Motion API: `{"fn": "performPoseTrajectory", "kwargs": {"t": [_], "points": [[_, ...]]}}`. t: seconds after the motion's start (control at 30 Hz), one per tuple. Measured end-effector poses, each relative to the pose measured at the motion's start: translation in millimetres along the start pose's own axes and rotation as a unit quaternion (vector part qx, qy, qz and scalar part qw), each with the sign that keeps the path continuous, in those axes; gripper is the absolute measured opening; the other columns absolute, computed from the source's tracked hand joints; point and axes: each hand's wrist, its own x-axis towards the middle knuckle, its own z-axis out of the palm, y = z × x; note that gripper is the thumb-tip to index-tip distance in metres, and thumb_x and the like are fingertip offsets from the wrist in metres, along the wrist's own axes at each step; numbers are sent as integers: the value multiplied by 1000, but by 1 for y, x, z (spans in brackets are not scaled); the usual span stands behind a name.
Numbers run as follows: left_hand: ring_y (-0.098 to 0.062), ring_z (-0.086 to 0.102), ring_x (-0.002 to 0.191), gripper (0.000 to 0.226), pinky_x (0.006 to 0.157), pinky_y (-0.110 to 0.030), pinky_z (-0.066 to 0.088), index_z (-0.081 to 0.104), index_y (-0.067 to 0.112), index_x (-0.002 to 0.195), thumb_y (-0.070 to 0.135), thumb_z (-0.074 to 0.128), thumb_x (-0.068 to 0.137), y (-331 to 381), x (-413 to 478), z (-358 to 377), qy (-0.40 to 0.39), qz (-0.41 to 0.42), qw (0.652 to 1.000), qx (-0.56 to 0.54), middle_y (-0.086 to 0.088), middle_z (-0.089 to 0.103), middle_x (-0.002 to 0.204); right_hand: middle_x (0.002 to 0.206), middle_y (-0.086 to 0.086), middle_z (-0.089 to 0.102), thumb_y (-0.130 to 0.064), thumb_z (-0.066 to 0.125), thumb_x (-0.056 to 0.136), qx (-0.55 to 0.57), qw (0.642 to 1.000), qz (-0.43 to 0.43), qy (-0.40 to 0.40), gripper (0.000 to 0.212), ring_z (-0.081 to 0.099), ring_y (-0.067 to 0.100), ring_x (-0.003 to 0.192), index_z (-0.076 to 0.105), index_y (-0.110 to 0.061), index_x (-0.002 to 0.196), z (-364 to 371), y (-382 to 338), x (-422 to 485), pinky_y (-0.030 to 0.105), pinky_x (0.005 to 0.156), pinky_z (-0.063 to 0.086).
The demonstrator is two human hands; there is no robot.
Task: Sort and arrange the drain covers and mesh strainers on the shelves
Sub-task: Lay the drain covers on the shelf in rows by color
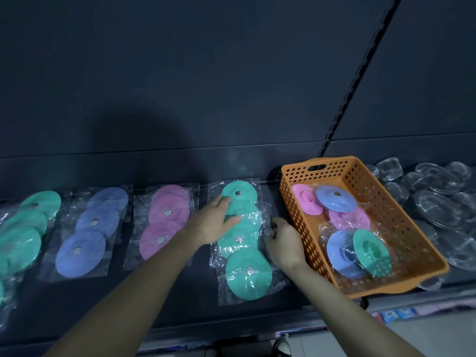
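Round drain covers in clear plastic bags lie in rows on the dark shelf [180, 300]: a green row [23, 243] at far left, then blue [85, 243], pink [164, 220], and a second green row [247, 276]. My left hand [213, 222] rests flat with straight fingers on that second green row. My right hand [283, 243] pinches the bag's right edge beside the orange basket [304, 228]. Loose pink [306, 199], blue [334, 202] and green [371, 251] covers lie inside the basket.
Clear-wrapped mesh strainers [438, 207] are piled on the shelf right of the basket. A dark back panel rises behind the shelf, with a slotted upright [342, 106]. Below the shelf front edge, floor and shoes show.
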Motion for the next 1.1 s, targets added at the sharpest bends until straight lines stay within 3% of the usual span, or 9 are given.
{"fn": "performPoseTrajectory", "kwargs": {"t": [0.1,0.17,0.27,0.4,0.57,0.73,0.83,0.93,1.1], "points": [[-25,26,142,72,112,-40,32,18,14,149,58,32,94,1,-2,6,27,-17,999,-3,-7,15,159,86,0,67,-5,55,88,-4,1000,-5,1,23,52,8,65,62,-8,110,0,-4,2,19,62,43],[-25,30,140,70,109,-39,34,19,14,148,57,33,95,2,-3,8,43,-24,999,-12,-7,18,158,81,-1,65,-5,55,88,-3,1000,-9,4,20,56,11,66,63,-8,106,-1,-6,3,20,62,43],[-23,18,145,70,114,-37,24,17,15,149,55,34,95,1,-7,9,59,-19,998,-27,-8,11,159,72,-4,61,-14,57,91,5,1000,-13,11,17,56,9,60,63,-7,105,-3,-5,2,21,56,43],[-19,0,147,72,118,-35,9,13,20,151,56,37,94,-4,-18,9,28,47,998,6,-5,4,160,70,-6,58,-12,61,86,-20,999,-24,7,18,54,5,58,60,-6,103,-5,4,-5,10,45,35],[-15,-13,146,84,116,-40,2,4,33,151,74,33,83,0,-31,9,-10,62,998,25,4,-13,159,95,12,67,-7,60,86,-35,999,-31,5,23,64,26,86,59,-2,108,-6,5,-16,25,69,46],[-16,-38,136,107,110,-43,-23,-7,44,146,92,32,59,9,-48,24,-48,109,986,114,6,-32,149,100,15,63,-11,57,87,-67,996,-55,-4,22,62,28,82,57,-3,108,-14,-6,-24,24,64,42],[-17,-34,137,104,111,-44,-20,-10,46,145,83,45,66,4,-48,23,-71,99,987,108,9,-34,149,110,16,55,-6,56,83,-128,980,-151,6,30,60,33,90,57,-3,114,-31,-17,-33,30,75,47],[-15,-25,141,102,110,-42,-14,-4,45,147,77,54,69,1,-47,18,-75,99,989,75,8,-29,153,117,21,57,-1,62,79,-113,967,-226,38,32,59,37,102,62,1,110,-55,-24,-38,33,87,47],[-8,-23,138,102,113,-42,-9,6,37,150,80,51,70,13,-47,6,-40,99,994,9,11,-25,152,125,23,54,-2,59,84,-119,972,-193,66,28,53,40,113,65,-1,111,-88,-4,-29,39,94,45]]}}
